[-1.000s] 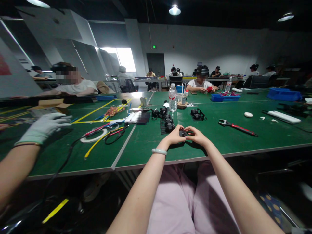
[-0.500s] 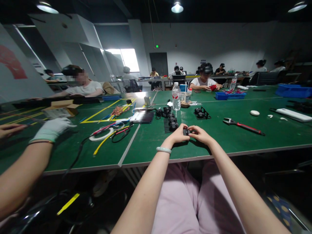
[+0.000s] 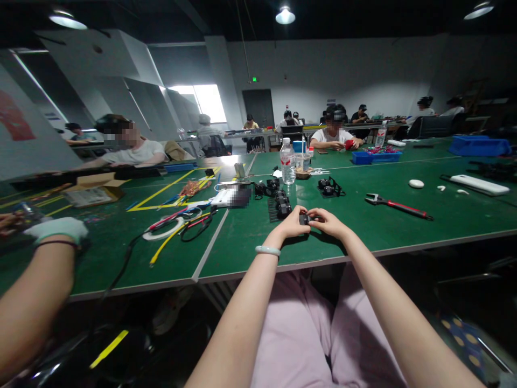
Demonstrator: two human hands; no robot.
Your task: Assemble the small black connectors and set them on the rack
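Between my two hands is a small black block-like part, held just above the green table near its front edge. My left hand is closed round its left side, and a pale bangle circles that wrist. From the other side my right hand pinches the same part with thumb and fingers. The part's exact kind is too small to tell. Just beyond my left hand lies a row of similar black parts with comb-like strips beside it. Farther right sits another pair of black parts.
An adjustable wrench with a red and black handle lies to the right. A water bottle stands ahead. Cables and a white ring lie left, near a co-worker's gloved hand. A blue tray is farther back.
The view has shifted slightly, moving the scene a little left. My hands keep hold of the black part. The co-worker's gloved hand has moved left.
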